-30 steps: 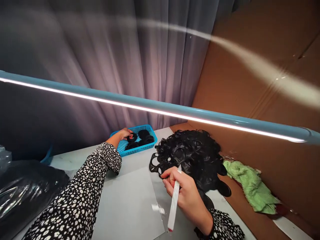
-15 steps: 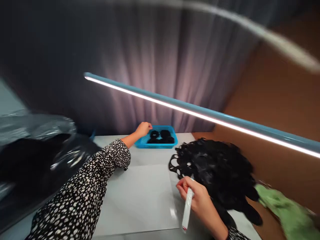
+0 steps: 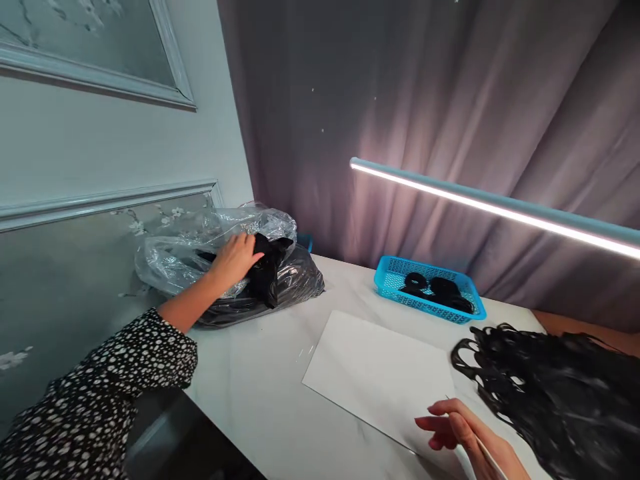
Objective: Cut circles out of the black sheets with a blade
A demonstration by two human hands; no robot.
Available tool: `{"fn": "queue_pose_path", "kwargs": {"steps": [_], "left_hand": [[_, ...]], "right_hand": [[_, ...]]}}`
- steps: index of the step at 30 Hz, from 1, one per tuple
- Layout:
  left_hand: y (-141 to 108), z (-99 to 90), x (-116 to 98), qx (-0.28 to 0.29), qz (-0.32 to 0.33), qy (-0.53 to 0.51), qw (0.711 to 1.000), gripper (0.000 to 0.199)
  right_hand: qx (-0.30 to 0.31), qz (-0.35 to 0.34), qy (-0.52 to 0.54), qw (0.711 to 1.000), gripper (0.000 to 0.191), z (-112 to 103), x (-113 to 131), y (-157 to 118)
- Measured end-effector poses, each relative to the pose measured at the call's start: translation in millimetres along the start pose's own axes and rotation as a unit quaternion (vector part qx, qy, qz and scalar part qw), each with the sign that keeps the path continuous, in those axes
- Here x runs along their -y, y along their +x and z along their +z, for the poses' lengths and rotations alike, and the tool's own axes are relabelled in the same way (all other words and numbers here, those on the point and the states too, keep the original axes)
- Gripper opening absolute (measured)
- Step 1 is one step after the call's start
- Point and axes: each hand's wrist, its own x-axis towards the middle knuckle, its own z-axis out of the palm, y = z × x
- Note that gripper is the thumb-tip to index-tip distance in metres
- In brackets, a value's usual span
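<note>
At the left, my left hand point(image 3: 234, 261) is closed on a piece of black cloth point(image 3: 267, 277) at the mouth of a clear plastic bag point(image 3: 170, 263). More black material shows dark through the bag's side. Low on the right, my right hand point(image 3: 465, 433) holds a slim white pen-like tool point(image 3: 493, 460). Only its thin tip and part of its handle show, so its exact kind is unclear. Under and beyond this hand lies a white rectangular board point(image 3: 375, 373). To its right spreads a heap of black pieces with cut-out loops point(image 3: 565, 387).
A blue plastic basket point(image 3: 383, 283) with several black round pieces stands at the back of the white marbled table point(image 3: 265, 387). A lit lamp bar point(image 3: 480, 203) hangs above it. Behind are a grey curtain point(image 3: 320, 153) and a moulded wall point(image 3: 100, 147).
The view has swung left. My left hand has gone from the blue basket to the plastic bag and taken hold of black cloth. My right hand keeps the white tool.
</note>
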Motion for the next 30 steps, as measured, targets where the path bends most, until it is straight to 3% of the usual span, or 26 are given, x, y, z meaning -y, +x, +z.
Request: {"fn": "queue_pose_path", "kwargs": {"steps": [4, 9, 12, 16, 17, 20, 21, 23, 25, 27, 28, 30], "left_hand": [[8.2, -10.2, 37.6, -0.012, -0.051, -0.067, 0.996, 0.027], [40.1, -41.0, 26.3, -0.096, -0.103, -0.22, 0.965, 0.026], [55.3, -70.0, -4.1, -0.089, -0.094, -0.356, 0.925, 0.026], [55.1, -92.2, -67.5, 0.017, -0.043, -0.529, 0.847, 0.03], [52.2, -94.3, -84.7, 0.042, -0.031, -0.563, 0.825, 0.031], [43.1, -99.3, -127.9, 0.102, -0.003, -0.639, 0.763, 0.027], [41.0, -101.4, -137.0, 0.117, 0.003, -0.657, 0.745, 0.025], [39.6, -104.3, -144.5, 0.135, 0.005, -0.676, 0.725, 0.021], [40.5, -99.4, -138.4, 0.144, -0.003, -0.662, 0.736, 0.02], [40.1, -79.5, -122.5, 0.164, -0.011, -0.606, 0.778, 0.029], [37.6, -62.9, -112.3, 0.199, -0.001, -0.561, 0.804, 0.035], [24.6, -18.7, -90.8, 0.255, 0.01, -0.508, 0.823, 0.033]], "right_hand": [[0.037, -0.052, -0.032, 0.997, 0.055, 16.7, 22.0, 5.2], [0.053, -0.12, -0.038, 0.991, 0.048, 29.8, 62.2, 22.2], [0.041, -0.169, -0.019, 0.985, 0.044, 32.9, 89.1, 38.3], [-0.007, -0.254, 0.035, 0.967, 0.035, 49.5, 122.5, 59.7], [-0.017, -0.277, 0.037, 0.96, 0.038, 57.3, 129.0, 64.7], [-0.061, -0.32, 0.022, 0.945, 0.074, 81.0, 138.1, 81.2], [-0.089, -0.321, 0.018, 0.943, 0.073, 85.4, 137.0, 87.2], [-0.143, -0.305, 0.013, 0.941, 0.05, 82.4, 129.4, 97.4], [-0.179, -0.277, 0.008, 0.944, 0.03, 62.3, 116.7, 101.0], [-0.21, -0.257, -0.02, 0.943, 0.025, 31.3, 101.3, 94.9], [-0.223, -0.254, -0.045, 0.94, 0.025, 15.5, 92.7, 88.2], [-0.207, -0.258, -0.115, 0.937, 0.03, -9.2, 73.4, 69.7]]}}
